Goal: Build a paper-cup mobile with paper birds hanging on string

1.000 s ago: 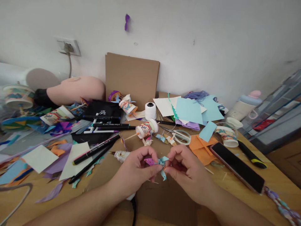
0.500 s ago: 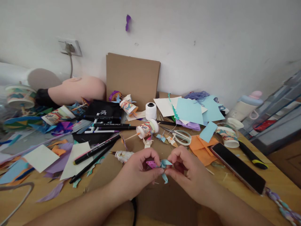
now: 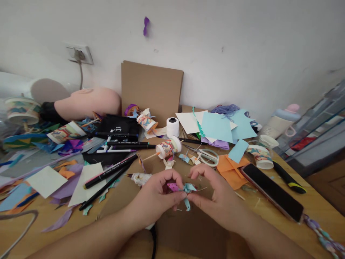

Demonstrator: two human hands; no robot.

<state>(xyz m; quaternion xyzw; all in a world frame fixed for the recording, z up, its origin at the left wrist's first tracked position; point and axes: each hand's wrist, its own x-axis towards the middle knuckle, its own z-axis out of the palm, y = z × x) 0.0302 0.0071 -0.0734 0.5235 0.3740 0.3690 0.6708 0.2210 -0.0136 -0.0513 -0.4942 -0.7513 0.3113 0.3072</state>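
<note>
Both my hands meet over a brown cardboard sheet [image 3: 185,230] at the table's front middle. My left hand [image 3: 157,196] is closed in a pinch on a small paper pinwheel [image 3: 185,189] with light blue and pink dotted blades. My right hand [image 3: 215,198] touches the pinwheel from the right with thumb and fingertips; its index finger is raised and curled above it. A thin stick or thread pokes out to the right of the blades. A white glue-covered nozzle tip [image 3: 141,177] lies just left of my left hand.
Black markers [image 3: 110,174], coloured paper scraps [image 3: 64,180], a patterned paper cup on a stick [image 3: 167,147], a white thread spool [image 3: 172,126], scissors [image 3: 207,156], orange paper [image 3: 229,169], a phone [image 3: 272,190] and a black-yellow cutter [image 3: 288,178] crowd the table. Cardboard [image 3: 151,88] leans on the wall.
My right hand's fingers have loosened and lifted a little, the index finger rising off the pinwheel. My left hand keeps its pinch, shifted slightly lower.
</note>
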